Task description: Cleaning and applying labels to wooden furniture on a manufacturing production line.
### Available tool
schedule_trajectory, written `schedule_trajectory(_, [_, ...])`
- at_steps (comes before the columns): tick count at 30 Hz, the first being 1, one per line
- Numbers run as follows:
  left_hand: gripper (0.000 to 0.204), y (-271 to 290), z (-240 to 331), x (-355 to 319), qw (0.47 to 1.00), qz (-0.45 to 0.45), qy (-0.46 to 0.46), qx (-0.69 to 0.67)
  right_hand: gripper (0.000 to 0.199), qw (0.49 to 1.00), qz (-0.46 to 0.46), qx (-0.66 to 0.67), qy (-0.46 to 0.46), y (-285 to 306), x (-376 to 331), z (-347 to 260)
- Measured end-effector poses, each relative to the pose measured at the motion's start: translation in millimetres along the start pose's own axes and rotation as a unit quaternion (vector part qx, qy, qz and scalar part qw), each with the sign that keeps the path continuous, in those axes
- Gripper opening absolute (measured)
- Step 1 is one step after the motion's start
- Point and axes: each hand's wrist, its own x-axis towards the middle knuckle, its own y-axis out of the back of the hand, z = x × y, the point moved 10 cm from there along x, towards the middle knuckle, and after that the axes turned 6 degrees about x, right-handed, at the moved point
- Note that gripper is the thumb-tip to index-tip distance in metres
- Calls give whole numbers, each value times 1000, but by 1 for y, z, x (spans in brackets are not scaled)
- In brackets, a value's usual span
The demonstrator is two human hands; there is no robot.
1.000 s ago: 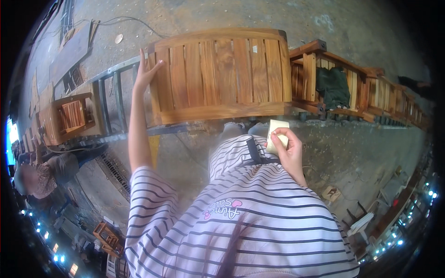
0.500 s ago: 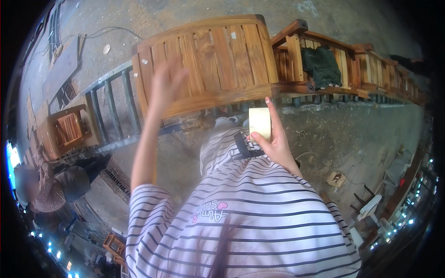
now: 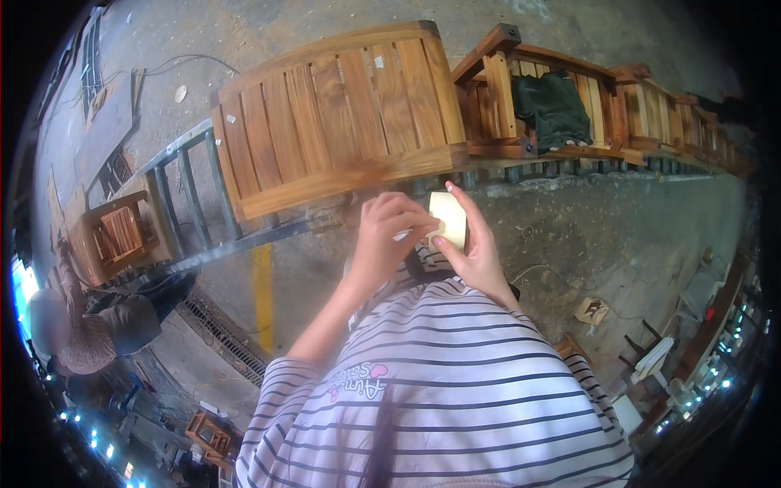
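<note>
My right hand (image 3: 476, 248) holds a small pale yellow pad (image 3: 450, 218) upright in front of my striped shirt. My left hand (image 3: 390, 232) has its fingertips on the pad's left edge, pinching at it. Just beyond both hands stands a slatted wooden chair piece (image 3: 338, 114) of orange-brown wood, its lower rail close above my fingers.
A row of similar wooden chairs (image 3: 634, 106) runs to the right, one with a dark green cloth (image 3: 553, 106) on it. A metal ladder-like frame (image 3: 175, 191) lies left of the big piece. Another person (image 3: 89, 325) crouches at the far left beside a small wooden chair (image 3: 114, 236).
My left hand has come off the wooden chair piece and dropped down to the pad. My right hand with the pad has shifted a little toward the middle.
</note>
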Motion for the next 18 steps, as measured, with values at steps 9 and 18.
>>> schedule_trajectory(9, [20, -83, 62, 15, 998, 29, 46, -13, 54, 999, 0, 8, -33, 105, -14, 8])
schedule_trajectory(18, [14, -194, 121, 60, 992, 61, 104, -40, 53, 980, -88, 89, -157, 236, -32, 23])
